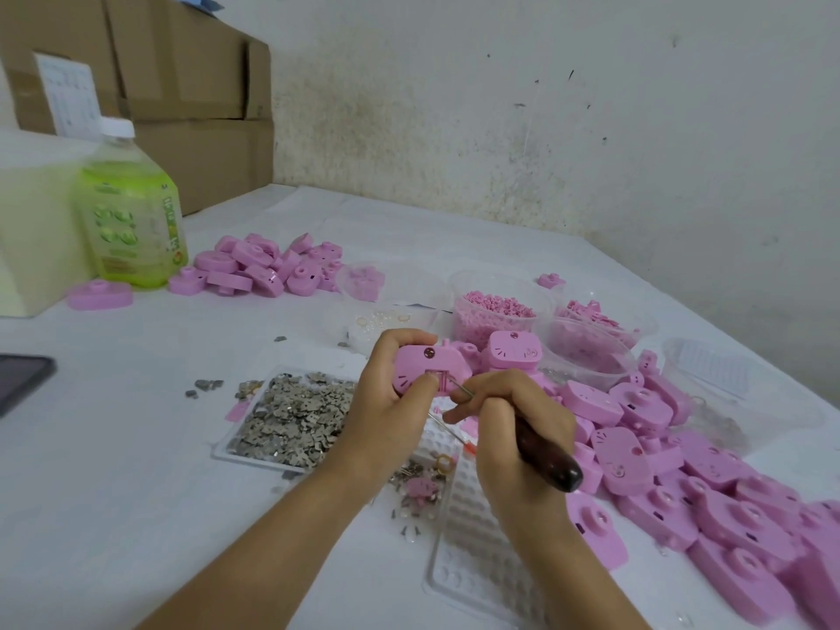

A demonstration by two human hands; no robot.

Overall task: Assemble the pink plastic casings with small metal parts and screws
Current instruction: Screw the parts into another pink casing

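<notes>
My left hand (386,402) grips a pink plastic casing (429,363) above the table, its thumb pressed at the casing's square opening. My right hand (513,425) holds a tool with a dark wooden handle (547,456); its thin metal tip touches the opening in the casing. A clear tray (227,450) heaped with small grey metal parts (291,413) lies just left of my hands. Below them a few screws and a small pink part (416,486) lie on a white dimpled tray (472,547).
Many pink casings (709,493) are piled at the right, and another heap (263,268) lies at the back left. Clear tubs of pink bits (493,311) stand behind my hands. A green bottle (129,211), cardboard boxes (191,84) and a phone (20,379) are at the left.
</notes>
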